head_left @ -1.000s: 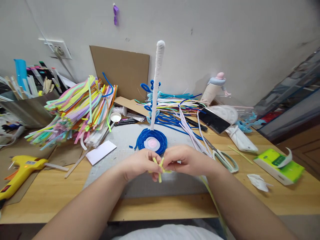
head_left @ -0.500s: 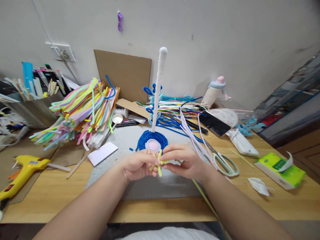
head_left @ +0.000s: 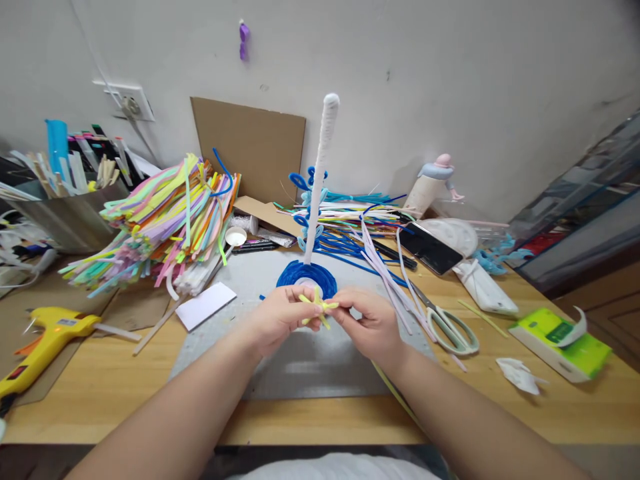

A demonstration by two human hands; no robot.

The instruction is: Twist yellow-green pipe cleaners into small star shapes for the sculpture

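Between my hands, above the grey mat (head_left: 300, 377), is a small star-like shape of yellow pipe cleaner (head_left: 319, 307). My left hand (head_left: 285, 313) pinches it from the left between thumb and fingers. From the right, the fingertips of my right hand (head_left: 369, 322) are closed on one of its arms. A long yellow strand (head_left: 395, 390) trails below my right hand toward my lap. Just behind the hands sits a coiled dark blue pipe-cleaner base (head_left: 290, 275) with a pale centre, partly hidden by my fingers. A white wrapped stick (head_left: 320, 167) stands upright there, with blue loops (head_left: 300, 220) beside it.
A yellow glue gun (head_left: 45, 340) and a big bundle of coloured pipe cleaners (head_left: 170, 220) lie left. On the right are scissors (head_left: 453, 330), a phone (head_left: 430, 248), a green tissue pack (head_left: 560, 341) and a crumpled tissue (head_left: 520, 375). Cardboard (head_left: 250, 143) leans against the wall.
My hands have risen slightly, and the yellow star shape has turned between them. My right fingers have shifted to its right-hand arm. The view has moved a little.
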